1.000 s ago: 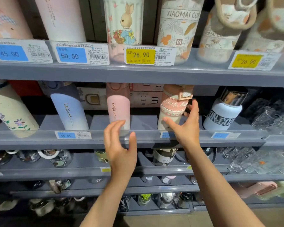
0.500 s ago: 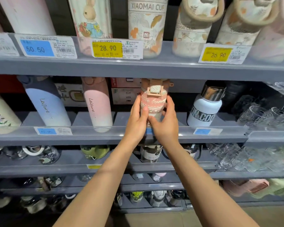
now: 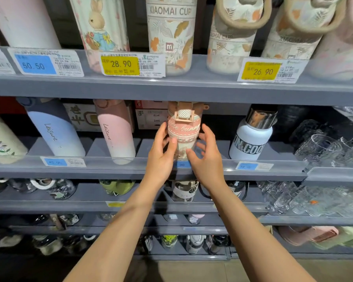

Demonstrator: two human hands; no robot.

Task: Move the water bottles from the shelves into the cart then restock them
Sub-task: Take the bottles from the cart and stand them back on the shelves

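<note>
Pretty packed shelf unit here. On the middle shelf [image 3: 212,174] the pink bunny bottle [image 3: 182,131] has a pink Leisure bottle [image 3: 115,131] just to its left, a blue Leisure bottle [image 3: 53,131] further left, and a white bottle with a chrome cap [image 3: 252,137] to its right, with a bunch of clear glasses [image 3: 322,147] toward the right end. Boxes sit behind it at the back, and the upper shelf [image 3: 171,88] with its yellow 28.90 tag [image 3: 120,65] hangs right over the lid, so not much headroom. A clear lip runs along the shelf's front edge, across the bottle's base. The bunny bottle stands upright, long axis vertical, clasp lid on top and the clasp facing out toward the camera, near the middle of the front edge. It sits right between both hands: left hand [image 3: 161,157] cupped against its left side with the thumb on the front, right hand [image 3: 207,157] curved around its right side, fingers loosely spread, thumb at the lower front.
</note>
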